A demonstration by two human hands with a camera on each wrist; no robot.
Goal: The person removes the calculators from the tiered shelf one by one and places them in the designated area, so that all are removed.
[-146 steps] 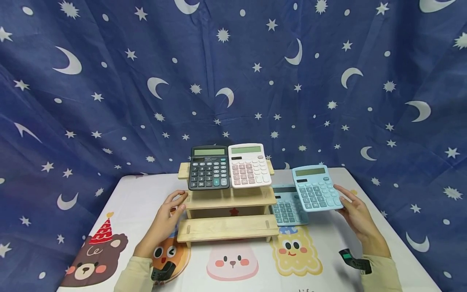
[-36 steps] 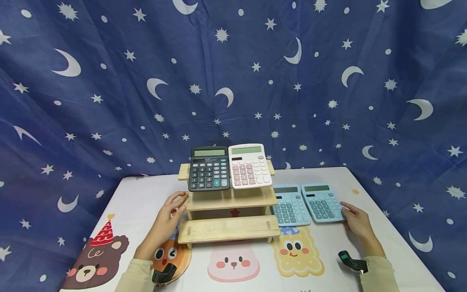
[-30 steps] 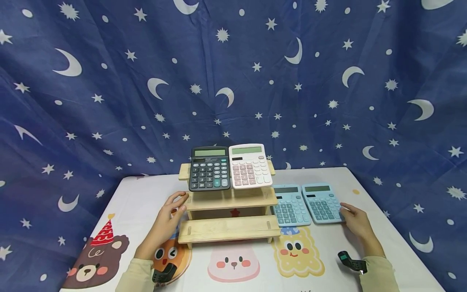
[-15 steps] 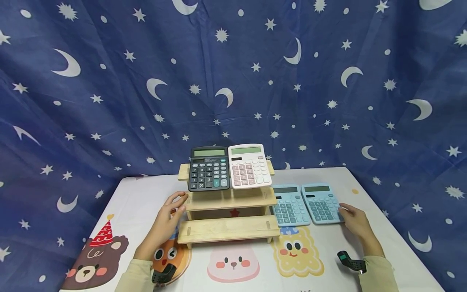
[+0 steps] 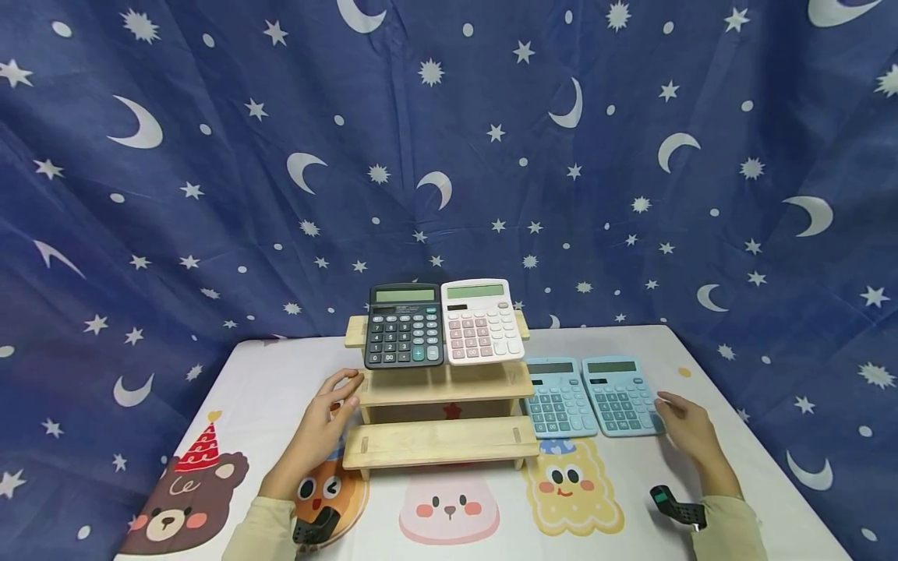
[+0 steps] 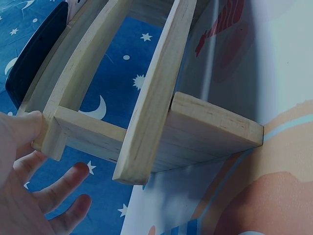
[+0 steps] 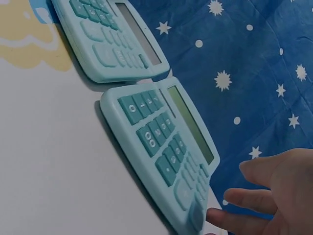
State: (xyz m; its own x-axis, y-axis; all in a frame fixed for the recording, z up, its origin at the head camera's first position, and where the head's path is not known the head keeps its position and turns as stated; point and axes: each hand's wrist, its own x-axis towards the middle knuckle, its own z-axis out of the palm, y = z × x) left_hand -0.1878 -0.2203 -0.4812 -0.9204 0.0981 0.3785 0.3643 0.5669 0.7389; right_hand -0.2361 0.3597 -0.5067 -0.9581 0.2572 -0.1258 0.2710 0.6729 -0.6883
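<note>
A person sits or stands at a white desk [image 5: 603, 341] before a blue star-and-moon curtain [image 5: 351, 117], both hands at work around a three-tier wooden display stand [image 5: 442, 442]. The left hand [image 5: 316, 432] meets the left end of the middle tier [image 5: 449, 384], fingers loosely spread and fingertips against the wood; whether it bears any of the weight is unclear. The right hand [image 5: 691, 428] lies with fingers apart at the lower right edge of the right-hand blue calculator [image 5: 623, 397], a fingertip touching or all but touching the casing. That calculator lies face up on the desk just beside the left-hand blue calculator [image 5: 559, 401], which sits close by the right end of the stand. Above, a black calculator [image 5: 404, 327] and a white-and-pink calculator [image 5: 482, 323] lean back side by side at the top tier [image 5: 355, 331].

The top pair looks the most exposed: a sharp push from the left hand could shift the stand and send them sliding down the tiers. Too hard a nudge from the right could drive one blue calculator onto its neighbour, or knock both into the wood.
</note>
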